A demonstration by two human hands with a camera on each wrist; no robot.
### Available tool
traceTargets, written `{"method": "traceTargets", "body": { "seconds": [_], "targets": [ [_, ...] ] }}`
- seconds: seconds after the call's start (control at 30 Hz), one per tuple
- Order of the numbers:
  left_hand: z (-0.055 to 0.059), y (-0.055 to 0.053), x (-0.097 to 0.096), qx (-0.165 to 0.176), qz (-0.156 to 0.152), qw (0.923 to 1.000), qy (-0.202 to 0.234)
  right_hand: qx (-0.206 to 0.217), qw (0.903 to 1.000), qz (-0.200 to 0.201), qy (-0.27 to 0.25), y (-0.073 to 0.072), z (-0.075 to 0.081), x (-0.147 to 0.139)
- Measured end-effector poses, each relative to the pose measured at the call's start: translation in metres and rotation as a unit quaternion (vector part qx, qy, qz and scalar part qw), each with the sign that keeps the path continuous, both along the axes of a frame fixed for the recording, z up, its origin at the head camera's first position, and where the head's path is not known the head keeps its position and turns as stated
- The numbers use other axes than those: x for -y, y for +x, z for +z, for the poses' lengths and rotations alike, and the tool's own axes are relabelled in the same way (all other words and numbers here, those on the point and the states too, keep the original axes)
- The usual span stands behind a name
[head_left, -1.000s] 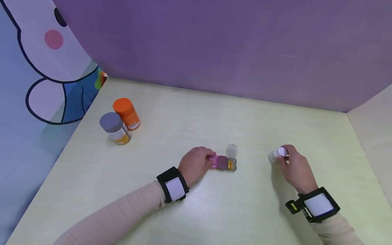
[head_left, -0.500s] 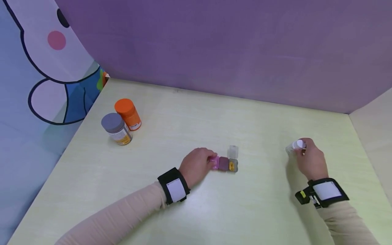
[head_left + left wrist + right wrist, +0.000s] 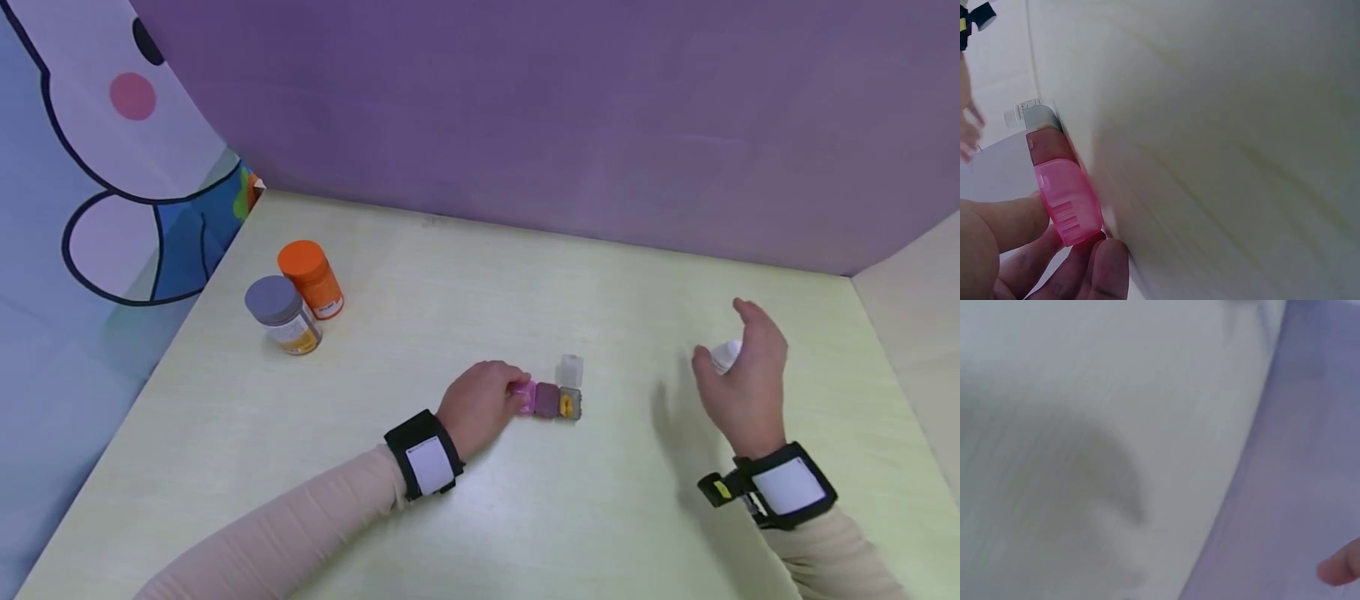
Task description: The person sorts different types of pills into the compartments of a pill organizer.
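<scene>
My left hand (image 3: 476, 408) pinches the pink end of a small pill box (image 3: 547, 401) on the table. Its compartments run pink, dull purple and grey. The grey one's clear lid (image 3: 571, 370) is flipped back, with yellow pills (image 3: 566, 406) inside. In the left wrist view the thumb and fingers hold the pink compartment (image 3: 1069, 200). On the right, my right hand (image 3: 750, 379) is spread above a small white-capped bottle (image 3: 725, 357), partly hidden by the hand. Thumb and fingers are apart, gripping nothing. Only a fingertip (image 3: 1340, 565) shows in the right wrist view.
An orange bottle (image 3: 320, 287) and a grey-lidded jar (image 3: 285, 317) stand close together at the table's left. A purple panel (image 3: 540, 125) closes off the back, and a pale wall (image 3: 911, 333) rises on the right.
My right hand carried the white bottle slightly right and away, then let go; its fingers have spread and the hand has lifted off. The left hand stays on the pill box.
</scene>
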State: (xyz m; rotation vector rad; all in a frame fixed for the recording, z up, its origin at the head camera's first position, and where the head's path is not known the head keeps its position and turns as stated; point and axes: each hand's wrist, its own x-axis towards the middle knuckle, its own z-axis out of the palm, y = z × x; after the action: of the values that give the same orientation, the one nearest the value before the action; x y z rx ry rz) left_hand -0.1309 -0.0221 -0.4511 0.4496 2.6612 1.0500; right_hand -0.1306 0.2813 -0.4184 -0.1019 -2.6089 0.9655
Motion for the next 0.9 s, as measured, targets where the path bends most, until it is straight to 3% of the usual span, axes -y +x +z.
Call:
{"method": "traceTargets", "body": {
  "seconds": [0.07, 0.17, 0.33, 0.4, 0.47, 0.57, 0.67, 0.9],
  "targets": [
    [0.001, 0.000, 0.001, 0.003, 0.003, 1.0000, 0.003, 0.017, 0.9982, 0.044, -0.037, 0.003, 0.003, 0.017],
    [0.001, 0.001, 0.003, 0.004, 0.003, 1.0000, 0.005, 0.119, 0.9820, 0.102, -0.106, 0.008, 0.001, 0.037],
    [0.001, 0.000, 0.003, 0.000, 0.000, 1.0000, 0.006, 0.266, 0.9202, 0.150, -0.245, 0.011, -0.010, 0.061],
    [0.001, 0.000, 0.003, 0.002, -0.001, 1.0000, 0.007, 0.289, 0.8994, 0.158, -0.287, 0.012, -0.014, 0.068],
    [0.000, -0.001, 0.001, 0.004, -0.004, 1.0000, 0.006, 0.305, 0.8869, 0.161, -0.308, 0.013, -0.016, 0.072],
    [-0.001, -0.002, 0.001, 0.008, -0.004, 0.9999, 0.008, 0.313, 0.8773, 0.160, -0.327, 0.013, -0.017, 0.077],
    [0.000, -0.003, 0.002, 0.007, -0.004, 0.9999, 0.009, 0.311, 0.8740, 0.157, -0.339, 0.012, -0.018, 0.079],
    [-0.001, -0.004, 0.003, 0.003, -0.009, 0.9999, 0.009, 0.292, 0.8915, 0.142, -0.316, 0.012, -0.023, 0.083]
  ]
}}
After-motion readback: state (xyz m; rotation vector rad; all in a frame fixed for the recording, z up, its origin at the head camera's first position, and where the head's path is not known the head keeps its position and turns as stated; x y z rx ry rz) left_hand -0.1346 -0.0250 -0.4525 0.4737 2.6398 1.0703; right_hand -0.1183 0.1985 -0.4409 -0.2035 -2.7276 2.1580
